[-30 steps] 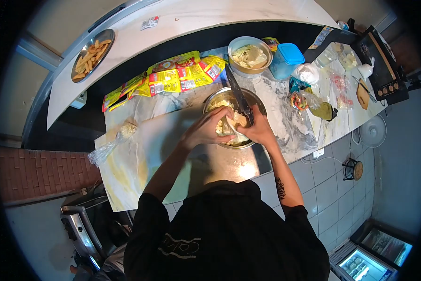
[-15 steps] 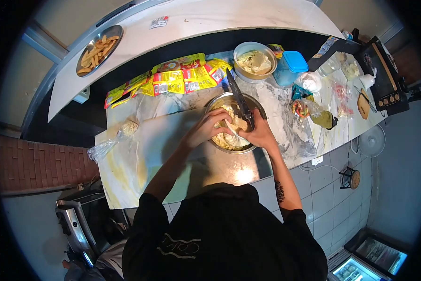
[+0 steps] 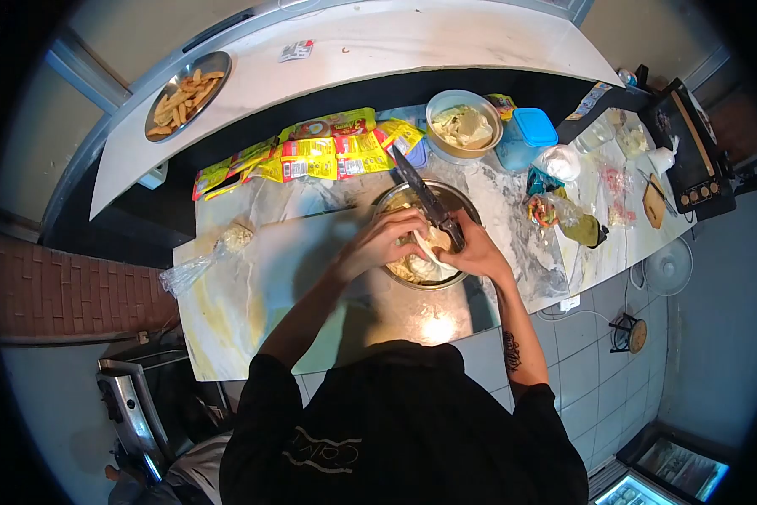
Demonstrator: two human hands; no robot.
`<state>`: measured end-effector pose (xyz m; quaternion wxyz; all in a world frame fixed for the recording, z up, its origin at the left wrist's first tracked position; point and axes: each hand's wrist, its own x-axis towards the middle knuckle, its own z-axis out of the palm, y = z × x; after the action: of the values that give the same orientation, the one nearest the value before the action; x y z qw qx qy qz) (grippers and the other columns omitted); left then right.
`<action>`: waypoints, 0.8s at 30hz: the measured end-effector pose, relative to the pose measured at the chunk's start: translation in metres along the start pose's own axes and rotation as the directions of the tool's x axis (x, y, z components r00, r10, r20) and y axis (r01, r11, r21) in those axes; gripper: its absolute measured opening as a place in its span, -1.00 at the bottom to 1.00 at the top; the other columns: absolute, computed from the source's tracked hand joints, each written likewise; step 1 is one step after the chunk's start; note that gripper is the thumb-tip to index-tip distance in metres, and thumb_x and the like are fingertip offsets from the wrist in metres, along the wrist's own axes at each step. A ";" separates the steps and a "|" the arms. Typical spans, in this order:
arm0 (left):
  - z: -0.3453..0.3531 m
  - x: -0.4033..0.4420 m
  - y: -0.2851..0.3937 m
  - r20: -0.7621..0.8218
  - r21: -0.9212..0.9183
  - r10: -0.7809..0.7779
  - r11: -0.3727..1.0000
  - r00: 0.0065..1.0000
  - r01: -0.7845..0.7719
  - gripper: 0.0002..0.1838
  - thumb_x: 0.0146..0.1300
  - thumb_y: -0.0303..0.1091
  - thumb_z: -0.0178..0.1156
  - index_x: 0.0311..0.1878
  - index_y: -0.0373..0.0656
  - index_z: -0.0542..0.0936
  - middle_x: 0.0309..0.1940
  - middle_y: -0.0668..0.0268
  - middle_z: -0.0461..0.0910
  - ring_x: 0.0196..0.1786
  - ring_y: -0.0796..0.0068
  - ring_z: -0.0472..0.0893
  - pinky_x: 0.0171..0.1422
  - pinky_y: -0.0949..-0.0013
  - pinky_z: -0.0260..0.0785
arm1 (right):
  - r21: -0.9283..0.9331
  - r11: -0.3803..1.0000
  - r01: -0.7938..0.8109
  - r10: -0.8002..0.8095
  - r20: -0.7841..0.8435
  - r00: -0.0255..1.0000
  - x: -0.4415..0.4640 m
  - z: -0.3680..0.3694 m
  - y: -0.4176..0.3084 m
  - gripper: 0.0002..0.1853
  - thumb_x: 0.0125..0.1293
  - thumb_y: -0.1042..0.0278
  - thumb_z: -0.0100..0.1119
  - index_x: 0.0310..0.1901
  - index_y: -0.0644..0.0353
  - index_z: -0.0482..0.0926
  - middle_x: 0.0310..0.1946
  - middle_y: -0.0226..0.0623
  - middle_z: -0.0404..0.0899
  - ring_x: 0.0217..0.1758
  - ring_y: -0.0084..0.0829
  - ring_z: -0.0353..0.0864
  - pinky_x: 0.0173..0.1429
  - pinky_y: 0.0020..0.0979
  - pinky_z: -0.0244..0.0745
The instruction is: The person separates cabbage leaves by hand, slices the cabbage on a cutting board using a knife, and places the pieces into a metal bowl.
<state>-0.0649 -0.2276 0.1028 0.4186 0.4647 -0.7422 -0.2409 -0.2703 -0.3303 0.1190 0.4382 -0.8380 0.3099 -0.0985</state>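
Note:
Over a metal bowl [image 3: 471, 199] on the marble counter, both hands meet around a pale piece of food [image 3: 431, 243] that looks like cabbage. My left hand [image 3: 383, 245] pinches this piece from the left, fingers curled over it. In my right hand [image 3: 478, 247] is a dark-bladed knife [image 3: 421, 190], its blade pointing up and to the left, away from me. The right thumb also presses at the edge of the pale piece. More pale, yellowish pieces lie in the bowl, partly hidden by the hands.
Behind the bowl stand a second bowl [image 3: 430, 113] of pale pieces and a blue-lidded container [image 3: 533, 128]. Yellow packets [image 3: 311, 158] lie at back left. A tied plastic bag [image 3: 218, 254] is at left, a plate of fries [image 3: 219, 67] on the ledge, a toaster oven [image 3: 688, 151] far right.
The knife blade has tilted further left. Both hands keep hold around the pale piece, which has turned slightly. The whole view has shifted a little, with the counter lower in the picture.

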 end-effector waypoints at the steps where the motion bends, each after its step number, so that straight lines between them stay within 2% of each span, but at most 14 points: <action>1: -0.001 0.001 0.003 0.012 -0.001 0.000 1.000 1.000 0.000 -0.66 -0.02 -0.33 0.47 -0.26 -0.23 0.53 -0.21 0.18 0.54 -0.05 0.14 0.58 0.02 0.20 0.41 | 0.026 0.999 0.019 -0.019 0.001 1.000 -0.002 -0.001 -0.001 -0.23 -0.04 0.11 0.43 0.11 0.46 0.35 -0.04 0.31 0.56 0.11 0.14 0.59 0.15 -0.11 0.49; 6: 0.000 -0.001 0.009 0.076 0.043 -0.075 0.996 0.994 0.072 -0.61 -0.02 -0.25 0.48 -0.26 -0.24 0.50 -0.26 0.15 0.51 -0.08 0.09 0.57 -0.01 0.15 0.38 | 0.070 0.995 0.065 -0.065 -0.003 0.998 -0.003 0.005 0.009 -0.24 -0.06 0.15 0.40 0.13 0.45 0.35 -0.04 0.27 0.57 0.12 0.10 0.59 0.17 -0.15 0.47; 9: -0.001 0.001 0.014 0.110 0.036 -0.101 0.995 0.989 0.097 -0.59 -0.01 -0.23 0.48 -0.27 -0.25 0.48 -0.28 0.14 0.49 -0.10 0.05 0.55 0.00 0.12 0.36 | 0.119 0.993 0.006 -0.002 -0.033 0.999 -0.002 0.011 0.014 -0.23 -0.06 0.16 0.40 0.14 0.46 0.35 -0.03 0.24 0.57 0.13 0.08 0.59 0.18 -0.16 0.46; 11: -0.002 0.003 0.015 0.140 0.033 -0.105 0.994 0.985 0.101 -0.59 -0.01 -0.24 0.48 -0.27 -0.25 0.47 -0.28 0.14 0.48 -0.10 0.03 0.54 0.01 0.12 0.35 | 0.129 0.992 -0.017 0.014 0.020 1.000 0.000 0.008 0.013 -0.22 -0.07 0.16 0.40 0.15 0.47 0.34 0.01 0.25 0.55 0.16 0.07 0.58 0.21 -0.17 0.45; 21: 0.005 -0.002 0.017 0.051 0.111 -0.071 0.992 0.996 0.065 -0.66 -0.01 -0.35 0.43 -0.29 -0.25 0.47 -0.30 0.18 0.50 -0.09 0.07 0.54 0.03 0.14 0.36 | 0.090 0.996 -0.020 0.019 0.011 1.000 0.004 0.008 0.015 -0.18 -0.06 0.14 0.39 0.17 0.49 0.28 0.03 0.28 0.54 0.19 0.08 0.55 0.25 -0.17 0.43; 23: 0.005 -0.003 0.017 0.036 0.119 -0.070 0.991 0.997 0.065 -0.67 -0.01 -0.37 0.42 -0.29 -0.25 0.47 -0.30 0.18 0.50 -0.09 0.07 0.54 0.04 0.14 0.36 | 0.105 0.994 -0.003 0.006 -0.025 1.000 0.005 0.011 0.019 -0.25 -0.07 0.26 0.37 0.15 0.42 0.30 -0.09 0.04 0.54 -0.03 -0.22 0.56 0.11 -0.30 0.45; 24: 0.005 -0.004 0.017 0.026 0.124 -0.079 0.990 0.997 0.075 -0.68 -0.01 -0.37 0.42 -0.28 -0.25 0.47 -0.30 0.17 0.51 -0.09 0.07 0.54 0.04 0.14 0.36 | 0.105 0.994 -0.005 0.008 -0.023 1.000 0.005 0.012 0.019 -0.25 -0.07 0.26 0.37 0.15 0.42 0.30 -0.09 0.04 0.54 -0.03 -0.22 0.56 0.11 -0.30 0.45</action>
<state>-0.0763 -0.2165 0.1112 0.3683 0.5140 -0.7434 -0.2180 -0.2696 -0.3329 0.0967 0.4782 -0.8116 0.3121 -0.1231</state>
